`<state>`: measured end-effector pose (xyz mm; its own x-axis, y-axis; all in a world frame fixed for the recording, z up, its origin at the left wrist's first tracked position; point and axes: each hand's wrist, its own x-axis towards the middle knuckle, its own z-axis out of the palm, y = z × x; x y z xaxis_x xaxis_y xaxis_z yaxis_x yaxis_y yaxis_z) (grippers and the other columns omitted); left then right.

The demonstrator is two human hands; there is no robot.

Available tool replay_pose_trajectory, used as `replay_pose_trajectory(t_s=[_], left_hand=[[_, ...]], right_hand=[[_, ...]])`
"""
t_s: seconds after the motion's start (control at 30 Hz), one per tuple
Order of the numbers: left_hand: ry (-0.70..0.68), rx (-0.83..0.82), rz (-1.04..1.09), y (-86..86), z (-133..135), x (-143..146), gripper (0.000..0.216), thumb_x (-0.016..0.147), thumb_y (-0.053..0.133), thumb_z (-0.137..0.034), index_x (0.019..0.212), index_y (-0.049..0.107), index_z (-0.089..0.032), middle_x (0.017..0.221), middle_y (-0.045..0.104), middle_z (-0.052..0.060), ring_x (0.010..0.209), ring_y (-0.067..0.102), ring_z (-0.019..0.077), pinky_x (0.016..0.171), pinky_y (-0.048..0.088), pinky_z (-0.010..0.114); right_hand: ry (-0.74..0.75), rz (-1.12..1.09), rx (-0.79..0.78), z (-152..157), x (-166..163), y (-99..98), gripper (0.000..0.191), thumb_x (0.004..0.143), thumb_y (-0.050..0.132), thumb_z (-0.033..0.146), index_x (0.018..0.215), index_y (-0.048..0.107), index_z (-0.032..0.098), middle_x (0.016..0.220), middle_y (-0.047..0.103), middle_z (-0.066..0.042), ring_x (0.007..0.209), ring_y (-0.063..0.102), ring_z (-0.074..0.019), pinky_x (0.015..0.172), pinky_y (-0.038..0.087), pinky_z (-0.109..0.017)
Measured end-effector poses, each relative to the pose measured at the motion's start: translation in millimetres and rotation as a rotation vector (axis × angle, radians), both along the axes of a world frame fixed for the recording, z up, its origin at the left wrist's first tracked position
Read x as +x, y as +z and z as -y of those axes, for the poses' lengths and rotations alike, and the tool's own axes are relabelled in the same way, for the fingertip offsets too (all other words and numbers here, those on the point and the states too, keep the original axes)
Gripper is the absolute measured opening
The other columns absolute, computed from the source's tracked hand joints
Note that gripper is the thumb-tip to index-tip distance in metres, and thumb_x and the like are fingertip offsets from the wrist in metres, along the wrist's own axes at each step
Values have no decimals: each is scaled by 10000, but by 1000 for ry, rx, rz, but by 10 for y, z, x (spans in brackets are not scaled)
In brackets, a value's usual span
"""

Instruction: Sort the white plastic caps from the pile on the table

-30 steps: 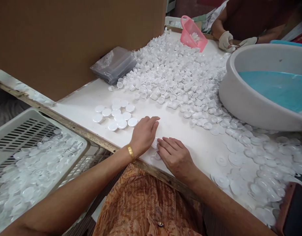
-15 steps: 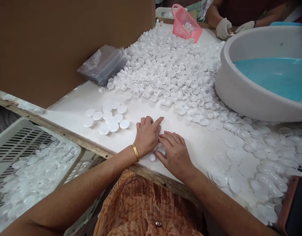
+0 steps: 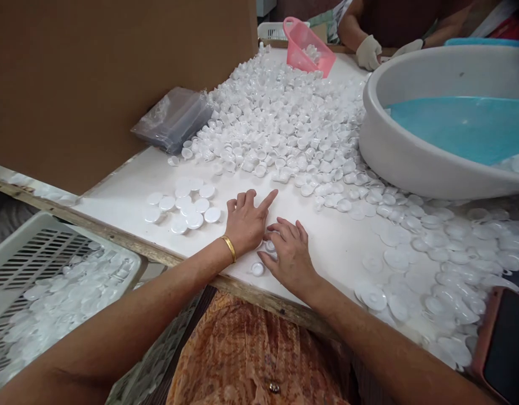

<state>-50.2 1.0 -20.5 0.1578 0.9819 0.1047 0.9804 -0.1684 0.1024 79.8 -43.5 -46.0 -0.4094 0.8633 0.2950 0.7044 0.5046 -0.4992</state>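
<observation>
My left hand (image 3: 245, 224) is palm down on the white table, its index finger stretched out and the other fingers spread and bent. Close to its right, my right hand (image 3: 291, 259) arches over the tabletop with fingers apart. A small white plastic piece (image 3: 271, 246) lies between the right thumb and fingers, partly hidden by both hands. Just below the right thumb sits a small round white cap (image 3: 256, 269). Left of my left hand, several white round lids (image 3: 195, 220) form a loose group, flat faces up.
A large heap of white plastic cups (image 3: 285, 118) spreads behind the hands. Thin clear discs (image 3: 397, 259), a grey tub (image 3: 371, 149) and a phone (image 3: 506, 337) are at right. A pink scoop (image 3: 299, 53), wrapped packet (image 3: 175, 118), cardboard (image 3: 116, 84) and crate (image 3: 135, 270) surround. A gloved co-worker's hand (image 3: 368, 53) shows behind.
My right hand has lifted and opened slightly, uncovering more of the small white pieces under it. My left hand has shifted slightly left with its fingers more spread. The view has shifted a little.
</observation>
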Motion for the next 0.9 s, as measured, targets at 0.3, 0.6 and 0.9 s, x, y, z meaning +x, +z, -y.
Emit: replay_pose_trajectory(t_s=[0.3, 0.6, 0.9], left_hand=[[-84, -14, -6, -48, -44, 22, 600, 832, 473, -288, 1375, 251, -413, 1395, 284, 71, 1300, 210, 299, 1035, 106, 544], [3, 10, 100, -77, -3, 21, 488, 893, 354, -302, 1366, 288, -399, 1359, 310, 83, 1279, 240, 272, 1029, 148, 535], [246, -32, 985, 116, 21, 165, 524, 919, 159, -462, 1386, 294, -265, 1032, 533, 72, 888, 497, 154, 855, 402, 340]], right_hand=[[-36, -83, -56, -69, -2, -13, 132, 778, 585, 244, 903, 594, 204, 1066, 602, -78, 1187, 434, -280, 1031, 225, -537], [-1, -82, -61, -77, 6, -15, 120, 760, 610, 242, 872, 601, 201, 1070, 608, -70, 1185, 436, -281, 1037, 200, -549], [13, -389, 99, -96, 131, 159, 182, 759, 567, 173, 940, 555, 189, 1051, 607, -84, 1131, 492, -231, 968, 388, -416]])
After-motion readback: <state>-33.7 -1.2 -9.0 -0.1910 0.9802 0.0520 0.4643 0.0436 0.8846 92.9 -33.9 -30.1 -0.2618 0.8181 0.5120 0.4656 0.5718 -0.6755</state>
